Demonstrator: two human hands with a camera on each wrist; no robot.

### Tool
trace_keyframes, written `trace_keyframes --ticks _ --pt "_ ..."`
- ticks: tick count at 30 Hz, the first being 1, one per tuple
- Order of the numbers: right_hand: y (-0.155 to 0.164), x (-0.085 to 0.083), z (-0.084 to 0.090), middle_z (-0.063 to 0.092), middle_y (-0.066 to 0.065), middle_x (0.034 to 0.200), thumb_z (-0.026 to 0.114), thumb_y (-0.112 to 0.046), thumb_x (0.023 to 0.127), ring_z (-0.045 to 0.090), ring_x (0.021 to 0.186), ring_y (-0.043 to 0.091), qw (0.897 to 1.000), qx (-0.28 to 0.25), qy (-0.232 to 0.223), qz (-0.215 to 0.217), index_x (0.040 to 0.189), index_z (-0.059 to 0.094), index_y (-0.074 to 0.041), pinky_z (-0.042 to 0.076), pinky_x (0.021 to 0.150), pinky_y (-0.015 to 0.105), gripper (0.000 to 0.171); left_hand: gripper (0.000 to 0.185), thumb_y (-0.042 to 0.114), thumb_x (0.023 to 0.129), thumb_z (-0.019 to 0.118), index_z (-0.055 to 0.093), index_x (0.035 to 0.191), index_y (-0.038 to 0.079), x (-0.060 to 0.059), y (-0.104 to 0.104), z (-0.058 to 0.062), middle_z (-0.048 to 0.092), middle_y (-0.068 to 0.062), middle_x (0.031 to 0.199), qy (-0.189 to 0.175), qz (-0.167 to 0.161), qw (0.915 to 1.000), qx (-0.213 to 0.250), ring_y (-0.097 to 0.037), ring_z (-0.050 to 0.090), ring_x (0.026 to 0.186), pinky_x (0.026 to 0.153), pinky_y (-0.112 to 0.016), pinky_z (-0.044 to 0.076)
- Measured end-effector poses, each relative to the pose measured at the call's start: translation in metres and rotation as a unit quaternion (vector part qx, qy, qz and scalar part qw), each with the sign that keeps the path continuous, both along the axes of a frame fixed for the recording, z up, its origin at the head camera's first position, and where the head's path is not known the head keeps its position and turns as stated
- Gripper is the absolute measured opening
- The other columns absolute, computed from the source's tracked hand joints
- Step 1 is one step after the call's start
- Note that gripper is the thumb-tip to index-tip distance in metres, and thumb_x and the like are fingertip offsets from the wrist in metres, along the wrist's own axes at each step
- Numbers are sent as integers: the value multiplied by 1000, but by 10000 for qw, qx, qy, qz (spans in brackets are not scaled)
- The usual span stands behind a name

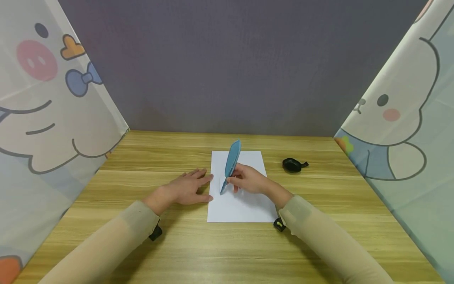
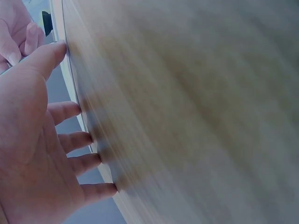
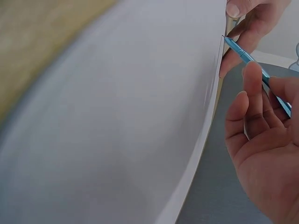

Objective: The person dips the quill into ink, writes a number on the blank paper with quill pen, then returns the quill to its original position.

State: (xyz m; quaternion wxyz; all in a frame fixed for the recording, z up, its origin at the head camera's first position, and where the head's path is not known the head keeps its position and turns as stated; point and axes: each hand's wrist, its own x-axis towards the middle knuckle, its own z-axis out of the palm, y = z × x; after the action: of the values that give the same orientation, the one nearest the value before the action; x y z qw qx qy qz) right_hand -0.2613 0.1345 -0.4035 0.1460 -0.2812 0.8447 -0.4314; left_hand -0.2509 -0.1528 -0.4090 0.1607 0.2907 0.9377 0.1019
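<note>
A white sheet of paper (image 1: 241,207) lies on the wooden table (image 1: 142,165) in the head view. My right hand (image 1: 244,179) pinches a blue feather-shaped pen (image 1: 231,159), which stands tilted with its tip touching the sheet near the left edge. The right wrist view shows the pen's thin blue shaft (image 3: 254,65) between my fingers (image 3: 250,88), tip at the paper (image 3: 117,116) edge. My left hand (image 1: 186,188) lies flat on the table with straight fingers, its fingertips at the sheet's left edge. The left wrist view shows those fingers (image 2: 74,140) spread against the wood.
A small black object (image 1: 292,165) sits on the table right of the sheet. Cartoon-printed curtains (image 1: 53,118) close off both sides and a grey wall (image 1: 230,67) stands behind. Bare wood stretches in front of the sheet.
</note>
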Motion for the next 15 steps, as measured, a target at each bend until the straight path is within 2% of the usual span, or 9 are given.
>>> trace_keyframes --ticks 15 --pt "3 6 1 79 20 110 62 -12 111 72 74 13 10000 -71 8 39 123 64 -4 58 73 30 15 88 69 106 58 31 176 21 0 0 0 18 -16 185 20 1 10000 -65 -46 19 170 133 -73 23"
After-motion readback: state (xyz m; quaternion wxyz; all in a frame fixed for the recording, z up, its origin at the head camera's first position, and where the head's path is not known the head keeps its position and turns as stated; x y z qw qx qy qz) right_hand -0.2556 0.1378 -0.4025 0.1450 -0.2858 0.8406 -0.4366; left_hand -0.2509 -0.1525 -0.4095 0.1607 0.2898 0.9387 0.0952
